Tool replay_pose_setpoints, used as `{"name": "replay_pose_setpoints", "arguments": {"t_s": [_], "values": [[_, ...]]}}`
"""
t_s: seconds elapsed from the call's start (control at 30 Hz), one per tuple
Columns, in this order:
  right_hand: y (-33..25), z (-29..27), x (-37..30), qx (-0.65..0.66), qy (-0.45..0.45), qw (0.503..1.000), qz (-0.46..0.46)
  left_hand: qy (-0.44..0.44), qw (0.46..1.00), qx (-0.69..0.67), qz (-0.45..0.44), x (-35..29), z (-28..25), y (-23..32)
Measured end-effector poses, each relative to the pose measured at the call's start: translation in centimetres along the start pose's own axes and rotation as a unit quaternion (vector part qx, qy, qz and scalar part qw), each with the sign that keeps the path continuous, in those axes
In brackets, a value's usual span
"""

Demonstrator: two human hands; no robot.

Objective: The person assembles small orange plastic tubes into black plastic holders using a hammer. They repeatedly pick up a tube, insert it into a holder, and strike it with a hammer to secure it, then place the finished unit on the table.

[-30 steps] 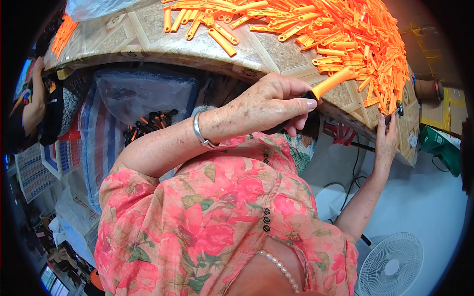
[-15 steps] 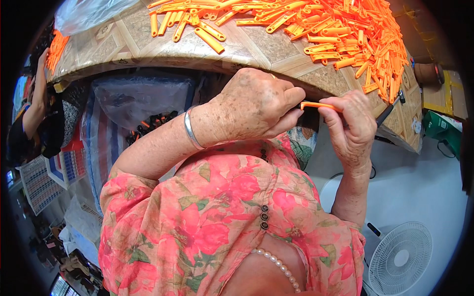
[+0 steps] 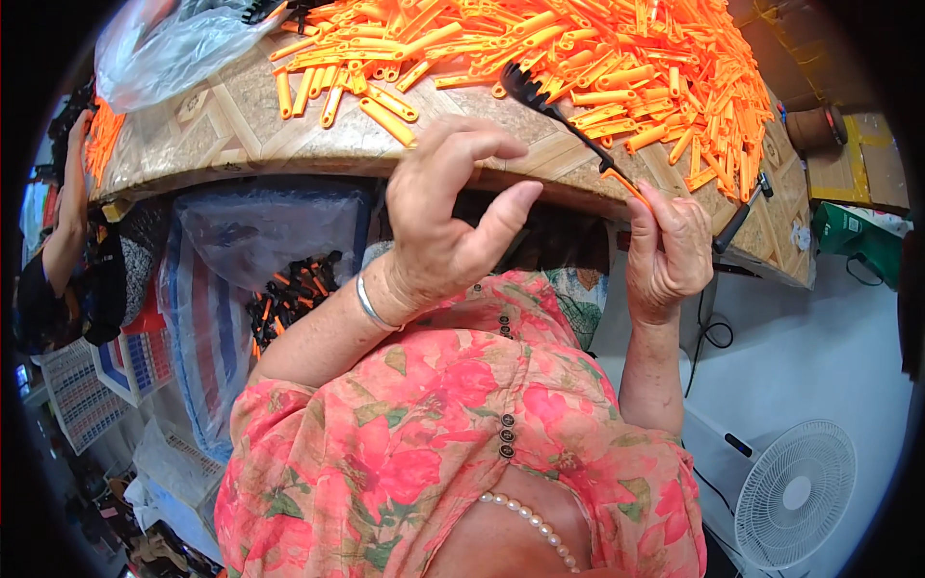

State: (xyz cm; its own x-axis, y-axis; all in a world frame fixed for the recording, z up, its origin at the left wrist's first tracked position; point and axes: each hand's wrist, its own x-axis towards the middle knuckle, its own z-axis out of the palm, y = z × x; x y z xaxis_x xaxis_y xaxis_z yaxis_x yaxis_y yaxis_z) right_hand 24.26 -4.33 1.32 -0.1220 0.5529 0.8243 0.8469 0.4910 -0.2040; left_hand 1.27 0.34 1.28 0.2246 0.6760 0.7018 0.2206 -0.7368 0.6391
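Observation:
My right hand point(image 3: 672, 246) pinches the orange handle of a black spaghetti server point(image 3: 578, 133) between thumb and fingers. The server's toothed head points up and left, over the tabletop. My left hand point(image 3: 445, 207) is apart from it, thumb and fingers spread, with nothing in them. It hovers by the near table edge, close to a few orange handles point(image 3: 387, 122) lying loose there. Beyond both hands spreads a big heap of orange plastic handles point(image 3: 617, 58).
A striped woven bag point(image 3: 207, 318) under the table edge holds black-and-orange utensils point(image 3: 299, 289). A clear plastic bag point(image 3: 173, 58) lies on the table's left. A hammer point(image 3: 742, 214) rests at the right edge. A white fan point(image 3: 795, 491) stands lower right. Another person's arm point(image 3: 67, 212) shows far left.
My left hand has let go, opened and moved left, away from my right hand. The server, hidden behind the left hand before, now shows in full, tilted up and left.

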Motion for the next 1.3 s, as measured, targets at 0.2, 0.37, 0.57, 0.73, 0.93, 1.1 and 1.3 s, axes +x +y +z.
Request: {"name": "replay_pose_setpoints", "arguments": {"t_s": [0.2, 0.37, 0.57, 0.73, 0.93, 1.1, 1.3], "values": [[-0.8, 1.6, -1.0, -0.016, -0.032, 0.999, -0.040, -0.062, 0.761, -0.457, -0.455, 0.1, 2.0, -0.1], [-0.5, 2.3, -1.3, 0.060, -0.104, 0.992, -0.034, -0.041, 0.734, -0.466, -0.492, -0.2, 1.9, -1.2], [3.5, 2.7, -0.1, -0.033, -0.088, 0.993, 0.068, 0.009, 0.766, -0.445, -0.464, -0.2, 1.3, -1.9], [6.0, 4.2, 0.8, -0.120, -0.159, 0.976, 0.086, 0.022, 0.771, -0.427, -0.472, -0.2, 1.5, -2.0], [6.3, 4.0, 0.3, -0.095, -0.148, 0.977, 0.120, 0.020, 0.769, -0.428, -0.474, -0.4, 1.1, -2.2], [6.8, 3.4, 0.6, -0.174, -0.131, 0.971, 0.101, 0.018, 0.781, -0.413, -0.468, -0.4, 1.2, -2.2], [7.9, 2.9, 0.8, -0.188, -0.102, 0.968, 0.128, 0.024, 0.797, -0.398, -0.453, -0.3, 1.5, -2.0]]}}
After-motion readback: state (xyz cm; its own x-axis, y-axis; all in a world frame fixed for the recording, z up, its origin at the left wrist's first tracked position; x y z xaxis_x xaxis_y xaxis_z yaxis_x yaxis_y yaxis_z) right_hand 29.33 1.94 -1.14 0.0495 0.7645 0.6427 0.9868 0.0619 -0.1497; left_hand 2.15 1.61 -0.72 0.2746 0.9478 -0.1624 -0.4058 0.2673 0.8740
